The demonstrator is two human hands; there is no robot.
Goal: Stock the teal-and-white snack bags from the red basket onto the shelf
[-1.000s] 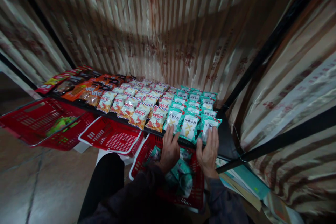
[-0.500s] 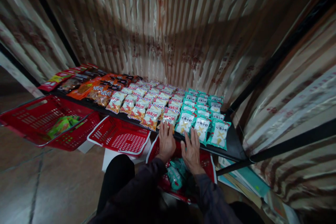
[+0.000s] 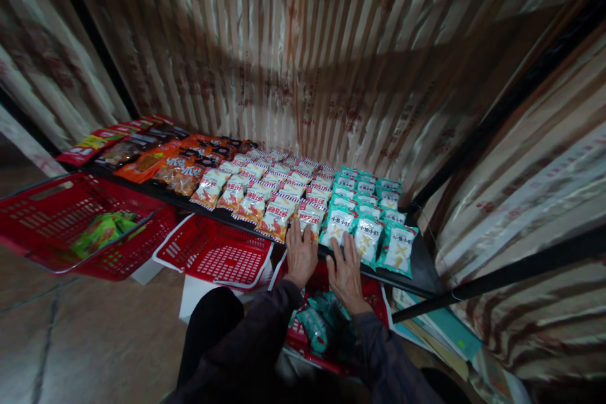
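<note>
My left hand point(image 3: 302, 257) is open, its fingertips at the lower end of a white-and-orange snack bag point(image 3: 311, 214) in the front row. Beside it, my right hand point(image 3: 347, 274) lies with fingers spread at the bottom of a green-and-white snack bag point(image 3: 339, 222). Neither hand grips anything. Rows of both kinds of bag lie on a black shelf point(image 3: 421, 268). Two more green bags in the front row, a middle one point(image 3: 367, 237) and a right one point(image 3: 396, 247), lie right of my hands.
Below the shelf, a red basket point(image 3: 377, 297) holds green packets point(image 3: 315, 328). Another red basket point(image 3: 222, 252) is left of it, and a third point(image 3: 42, 218) holds bright green packets point(image 3: 101, 233). Orange snack bags point(image 3: 146, 163) lie further left. A striped curtain point(image 3: 284, 44) hangs behind; dark poles flank the shelf.
The view has shifted slightly, bringing a dark bar into the top edge. Both hands stay open at the front row of bags, with hardly any movement.
</note>
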